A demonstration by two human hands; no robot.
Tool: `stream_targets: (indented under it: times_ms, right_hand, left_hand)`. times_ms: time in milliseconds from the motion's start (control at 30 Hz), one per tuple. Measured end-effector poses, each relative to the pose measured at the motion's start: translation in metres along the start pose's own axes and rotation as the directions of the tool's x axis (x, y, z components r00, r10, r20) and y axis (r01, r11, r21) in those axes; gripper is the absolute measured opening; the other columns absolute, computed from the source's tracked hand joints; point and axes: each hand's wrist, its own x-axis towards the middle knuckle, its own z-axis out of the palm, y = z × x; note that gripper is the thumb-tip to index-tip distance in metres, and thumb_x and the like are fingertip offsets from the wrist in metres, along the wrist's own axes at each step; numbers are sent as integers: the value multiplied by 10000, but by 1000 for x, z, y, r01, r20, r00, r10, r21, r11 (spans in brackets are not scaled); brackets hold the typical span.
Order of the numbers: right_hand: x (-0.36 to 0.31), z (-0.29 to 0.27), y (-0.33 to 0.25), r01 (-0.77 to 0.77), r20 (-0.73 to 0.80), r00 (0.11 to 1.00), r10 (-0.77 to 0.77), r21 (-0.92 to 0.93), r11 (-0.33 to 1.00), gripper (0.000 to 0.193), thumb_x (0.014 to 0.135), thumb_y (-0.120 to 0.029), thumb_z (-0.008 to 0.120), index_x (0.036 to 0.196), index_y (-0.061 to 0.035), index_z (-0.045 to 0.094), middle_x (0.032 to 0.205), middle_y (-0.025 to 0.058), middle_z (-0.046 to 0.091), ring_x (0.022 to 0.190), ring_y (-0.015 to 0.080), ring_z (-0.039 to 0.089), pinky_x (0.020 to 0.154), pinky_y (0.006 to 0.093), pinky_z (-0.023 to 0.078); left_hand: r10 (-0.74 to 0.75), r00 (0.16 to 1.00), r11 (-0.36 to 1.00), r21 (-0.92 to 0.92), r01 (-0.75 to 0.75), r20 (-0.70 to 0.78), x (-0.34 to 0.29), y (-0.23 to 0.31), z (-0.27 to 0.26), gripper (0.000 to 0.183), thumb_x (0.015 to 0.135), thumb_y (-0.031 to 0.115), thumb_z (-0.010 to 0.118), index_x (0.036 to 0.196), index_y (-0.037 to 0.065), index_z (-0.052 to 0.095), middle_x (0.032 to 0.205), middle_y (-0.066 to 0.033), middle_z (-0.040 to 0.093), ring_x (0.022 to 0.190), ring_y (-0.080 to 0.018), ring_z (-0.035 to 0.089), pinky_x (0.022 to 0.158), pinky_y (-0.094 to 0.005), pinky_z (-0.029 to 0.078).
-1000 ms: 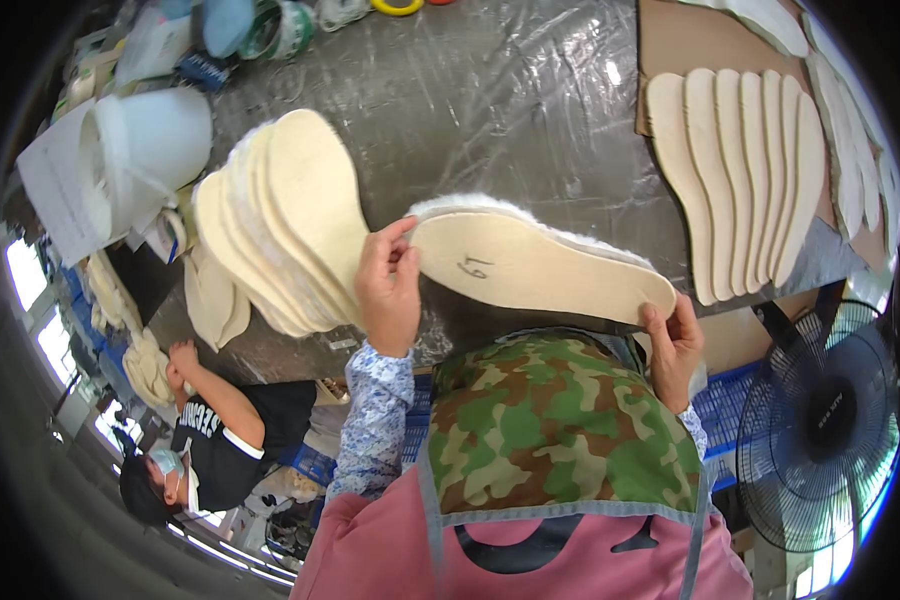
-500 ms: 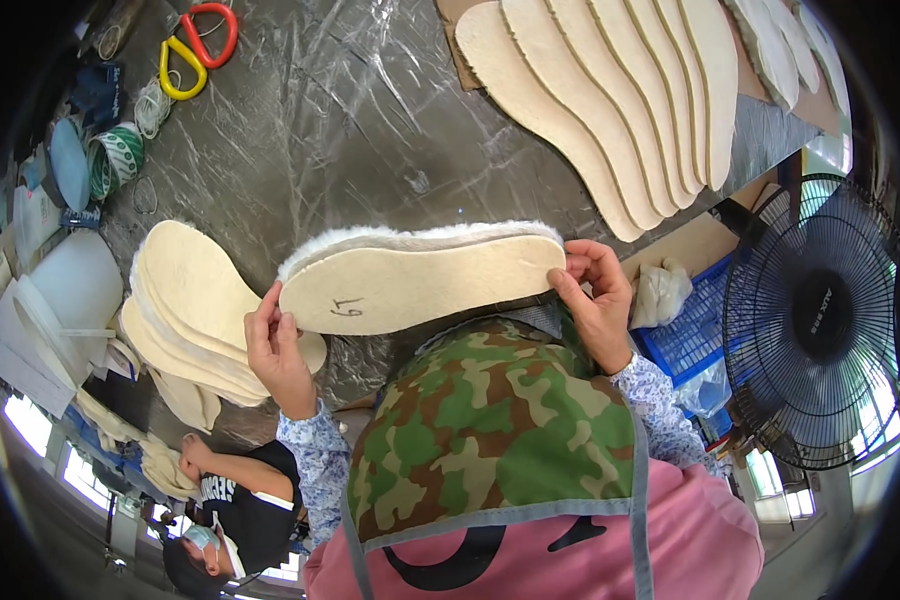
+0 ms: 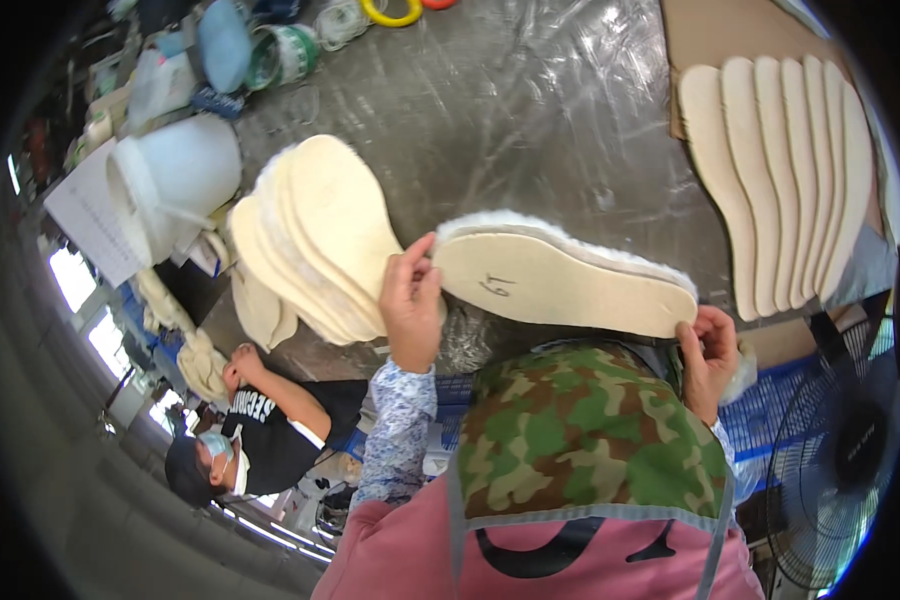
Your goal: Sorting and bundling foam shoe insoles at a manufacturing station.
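A cream fleece insole [image 3: 568,290] with a handwritten mark on its smooth face is stretched level between my two hands, above the near part of the table. White fluff shows along its far edge, where a second layer seems to lie behind it. My left hand [image 3: 412,308] closes on its left end, thumb and fingers bent around the rim. At the other end, my right hand [image 3: 708,358] pinches the tip between thumb and fingers. Close by my left hand lies a fanned pile of similar insoles [image 3: 338,195].
More insoles [image 3: 708,150] overlap in a row on brown cardboard [image 3: 750,25] at the far right. A white bucket [image 3: 185,165] and a green-white roll [image 3: 282,55] stand at left. A black fan [image 3: 850,450] and blue crate [image 3: 785,400] are lower right; another person [image 3: 270,430] sits lower left.
The view has swung left, so the table's contents appear farther right. Both hands keep hold of the insole, which now slopes down toward its right end.
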Motion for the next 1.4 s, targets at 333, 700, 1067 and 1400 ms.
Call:
stream_targets:
  times_ms: [333,700,1067,1400]
  right_hand:
    - [4,1,0,1,3,1000,-1,20,1000,252,875,-37,690,1097,-19,574,900,-11,605,794,50,531,722,178,427]
    - [4,1,-5,-17,8,1000,17,-31,999,245,867,-29,691,1082,-10,575,902,1,620,793,56,542,727,184,437]
    - [4,0,-3,-12,10,1000,12,-54,998,251,865,-59,706,1075,-9,577,890,-7,618,776,55,532,720,182,431]
    - [7,4,-6,-20,4,1000,20,-42,999,241,870,-76,706,1068,-13,585,874,-18,607,770,49,523,708,174,425]
  left_hand:
    - [36,999,999,-20,-36,-2,2,5,1,318,871,-40,559,1176,31,613,865,-38,509,771,-119,520,689,-250,455]
    - [13,1000,1000,-8,-13,-3,7,6,3,314,882,-28,560,1180,33,640,867,-22,490,773,-103,494,684,-229,435]
    - [20,1000,1000,23,-20,-2,7,1,4,316,880,-8,562,1173,59,659,827,-9,471,725,-100,461,641,-235,394]
    - [18,1000,999,51,-18,-1,8,0,5,324,870,-12,566,1168,66,668,815,-10,465,711,-107,453,635,-242,389]
